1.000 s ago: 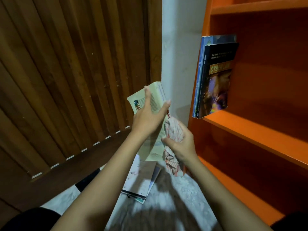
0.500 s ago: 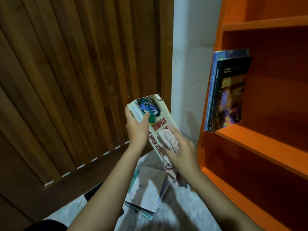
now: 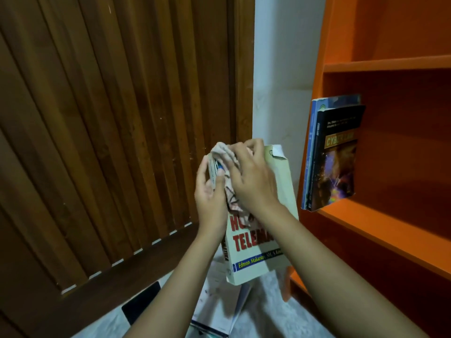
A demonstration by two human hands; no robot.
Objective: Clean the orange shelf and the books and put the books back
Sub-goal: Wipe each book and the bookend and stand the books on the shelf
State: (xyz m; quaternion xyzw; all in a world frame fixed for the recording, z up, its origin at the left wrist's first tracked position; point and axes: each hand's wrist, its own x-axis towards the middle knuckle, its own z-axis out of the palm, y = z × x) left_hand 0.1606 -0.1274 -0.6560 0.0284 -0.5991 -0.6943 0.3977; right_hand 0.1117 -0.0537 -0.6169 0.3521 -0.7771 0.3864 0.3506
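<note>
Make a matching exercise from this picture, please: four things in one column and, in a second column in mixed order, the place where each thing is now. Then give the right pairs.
Things
1. cloth
2. black book
3. cream book
4. pile of books

Places
A. lying on the floor
B. standing on the orange shelf
C. gripped at its edge by the left hand
D. under the right hand, against a book cover

Pairs: 1-D, 2-B, 3-C, 4-A
</note>
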